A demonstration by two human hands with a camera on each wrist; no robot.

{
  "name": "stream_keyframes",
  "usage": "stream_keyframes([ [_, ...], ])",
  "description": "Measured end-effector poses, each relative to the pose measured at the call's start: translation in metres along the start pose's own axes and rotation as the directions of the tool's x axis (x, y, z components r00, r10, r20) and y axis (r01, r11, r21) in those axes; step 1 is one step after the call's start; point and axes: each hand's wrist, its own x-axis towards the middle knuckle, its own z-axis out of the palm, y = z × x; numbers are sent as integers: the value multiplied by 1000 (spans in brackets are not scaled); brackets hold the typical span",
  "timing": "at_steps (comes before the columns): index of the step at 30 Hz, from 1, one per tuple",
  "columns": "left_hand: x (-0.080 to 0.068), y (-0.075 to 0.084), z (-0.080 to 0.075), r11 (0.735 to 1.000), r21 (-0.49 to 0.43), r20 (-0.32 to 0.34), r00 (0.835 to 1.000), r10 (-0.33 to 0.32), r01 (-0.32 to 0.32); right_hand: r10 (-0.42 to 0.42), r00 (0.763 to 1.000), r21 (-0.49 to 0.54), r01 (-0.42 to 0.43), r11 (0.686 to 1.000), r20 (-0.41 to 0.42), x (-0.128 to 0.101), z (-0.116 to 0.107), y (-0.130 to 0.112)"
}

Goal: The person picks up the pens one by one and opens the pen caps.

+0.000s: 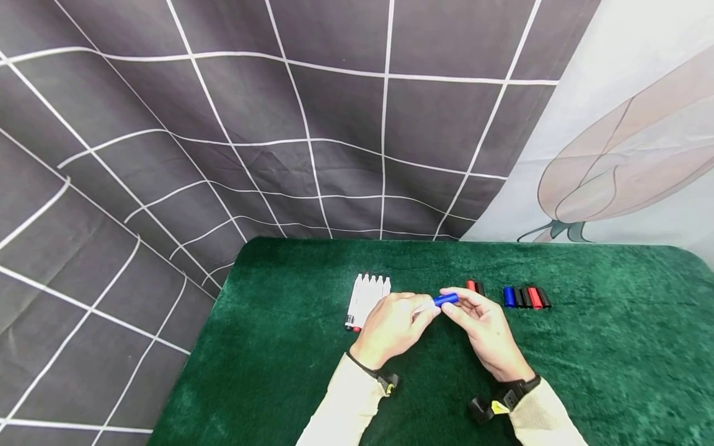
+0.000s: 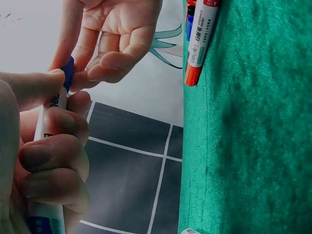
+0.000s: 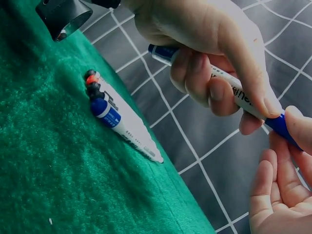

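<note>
The left hand [image 1: 390, 328] has its fingers curled round the white barrel of a marker [image 3: 234, 92], held above the green table cloth [image 1: 613, 359]; the right hand [image 1: 485, 328] pinches the blue cap [image 1: 446, 300] at the marker's tip between thumb and fingertips. A row of uncapped markers [image 1: 367, 300] lies just left of the hands; loose caps [image 1: 525, 297] lie to the right, well apart from that row.
</note>
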Motion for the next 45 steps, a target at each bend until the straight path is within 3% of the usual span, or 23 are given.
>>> stream_keyframes([
  [12,1,-2,0,1000,14,22,1000,-6,6,18,999,15,-17,1000,-39,1,-3,-5],
  [22,-1,-4,-3,996,65,39,998,-59,56,-53,996,40,56,998,-67,3,-7,-7],
  [29,0,-6,-8,985,116,49,990,-131,125,-76,988,-113,61,992,-131,4,-11,-9],
  [33,0,-10,-11,979,136,1,988,-154,152,-103,983,-244,64,968,-153,4,-15,-11],
  [37,-1,-14,-14,966,146,-81,976,-203,213,-110,975,-417,20,909,-194,3,-20,-14],
  [40,-1,-16,-15,949,157,-135,957,-255,275,-87,966,-466,-38,884,-244,3,-23,-17],
  [45,-4,-18,-18,911,142,-222,909,-352,388,-93,941,-445,-66,893,-325,5,-27,-18],
])
